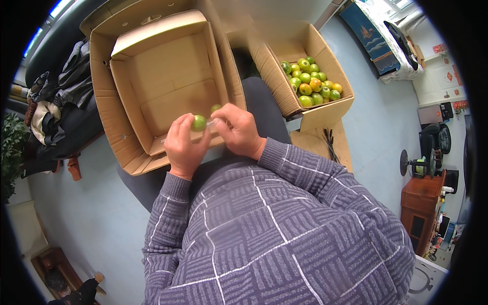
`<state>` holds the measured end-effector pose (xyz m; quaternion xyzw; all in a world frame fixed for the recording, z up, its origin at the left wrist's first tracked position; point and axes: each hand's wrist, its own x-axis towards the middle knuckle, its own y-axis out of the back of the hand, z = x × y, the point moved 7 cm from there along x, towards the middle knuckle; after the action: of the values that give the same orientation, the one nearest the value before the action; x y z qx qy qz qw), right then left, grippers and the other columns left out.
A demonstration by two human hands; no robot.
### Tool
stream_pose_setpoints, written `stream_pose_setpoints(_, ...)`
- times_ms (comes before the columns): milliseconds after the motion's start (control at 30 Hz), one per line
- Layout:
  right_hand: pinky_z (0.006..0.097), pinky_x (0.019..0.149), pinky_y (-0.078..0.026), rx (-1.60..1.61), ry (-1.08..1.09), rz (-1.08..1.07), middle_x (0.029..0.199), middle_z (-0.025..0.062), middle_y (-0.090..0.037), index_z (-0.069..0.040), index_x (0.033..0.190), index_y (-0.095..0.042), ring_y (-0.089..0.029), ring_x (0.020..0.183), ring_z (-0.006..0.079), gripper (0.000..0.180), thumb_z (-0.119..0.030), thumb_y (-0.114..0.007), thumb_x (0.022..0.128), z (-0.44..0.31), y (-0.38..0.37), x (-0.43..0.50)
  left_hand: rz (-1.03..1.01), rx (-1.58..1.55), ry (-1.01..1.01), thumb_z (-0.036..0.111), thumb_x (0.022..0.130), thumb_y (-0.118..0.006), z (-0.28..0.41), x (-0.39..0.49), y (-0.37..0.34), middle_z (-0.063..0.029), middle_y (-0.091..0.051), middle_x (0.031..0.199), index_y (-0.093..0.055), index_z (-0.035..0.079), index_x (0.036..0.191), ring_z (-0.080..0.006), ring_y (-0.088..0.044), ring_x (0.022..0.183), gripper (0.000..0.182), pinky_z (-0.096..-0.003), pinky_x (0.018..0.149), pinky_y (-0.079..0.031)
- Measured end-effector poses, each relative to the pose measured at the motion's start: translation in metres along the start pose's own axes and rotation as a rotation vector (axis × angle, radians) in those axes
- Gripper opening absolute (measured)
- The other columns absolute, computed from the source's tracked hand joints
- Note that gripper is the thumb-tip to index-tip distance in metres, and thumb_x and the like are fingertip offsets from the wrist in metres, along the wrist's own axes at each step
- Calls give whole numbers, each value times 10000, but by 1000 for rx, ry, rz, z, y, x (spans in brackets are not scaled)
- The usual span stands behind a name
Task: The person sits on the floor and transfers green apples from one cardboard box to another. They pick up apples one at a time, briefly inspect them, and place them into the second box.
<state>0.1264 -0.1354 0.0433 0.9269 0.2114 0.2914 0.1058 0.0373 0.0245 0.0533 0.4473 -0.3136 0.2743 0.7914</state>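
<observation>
My left hand (pixel 187 143) holds a green tomato (pixel 198 123) between thumb and fingers, above the near side of an open cardboard box (pixel 173 72). Close by on the right, the thumb and forefinger of my right hand (pixel 241 129) pinch a thin whitish piece (pixel 209 123) that reaches to the tomato's side. Just past the right fingertips a second green tomato (pixel 216 108) shows; whether it is touched or lies lower in the box is unclear. The box has a smaller cardboard liner, with a pale strip (pixel 163 140) near its front edge.
Right of my knee stands a cardboard carton (pixel 324 45) with several green and orange tomatoes (pixel 310 82). Thin black rods or cables (pixel 331 145) lie on a board beside it. Left is a dark sofa (pixel 76 122) with clothes; a person (pixel 78 291) is at lower left.
</observation>
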Motion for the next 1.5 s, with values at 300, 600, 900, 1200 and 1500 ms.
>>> stream_pose_setpoints(300, 409, 778, -658, -221, 192, -121, 1092, 103, -793, -77, 1307, -753, -801, 926, 307, 489, -349, -869, 918, -14, -12, 3, -26, -33, -223, 86, 810, -901, 16, -9, 0, -177, -785, 1216, -750, 1, 1231, -340, -794, 931, 455, -424, 751, -664)
stream_pose_setpoints(600, 423, 781, -649, -231, 124, -124, 1067, 114, -795, -76, 1266, -763, -792, 919, 334, 449, -354, -859, 927, -9, -12, 3, -42, -5, -221, 55, 794, -873, 15, -8, -2, -172, -792, 1198, -749, -6, 1266, -333, -804, 947, 492, -415, 760, -672)
stream_pose_setpoints(900, 369, 824, -627, 20, -55, 140, 1157, 133, -772, -39, 1370, -736, -760, 970, 214, 451, -233, -853, 981, 9, 42, 9, -53, 71, -135, 120, 874, -922, 15, -3, 3, -151, -795, 1095, -765, -2, 1273, -314, -800, 894, 446, -393, 717, -655)
stream_pose_setpoints(1200, 409, 1013, -620, -453, -309, 236, 1242, 229, -809, 9, 1394, -736, -792, 1131, 320, 481, -265, -823, 1009, 160, 214, 71, -29, 59, -100, 127, 900, -904, 9, -3, 2, -153, -792, 1061, -771, 5, 1251, -316, -793, 861, 395, -402, 698, -640)
stream_pose_setpoints(1500, 469, 1148, -551, -841, -311, -283, 1411, 172, -757, -103, 1447, -742, -697, 1327, 383, 505, -280, -822, 980, 231, 211, 67, -46, 37, -64, 129, 923, -910, 7, -4, 1, -152, -797, 1046, -776, 18, 1221, -327, -787, 837, 346, -396, 696, -631)
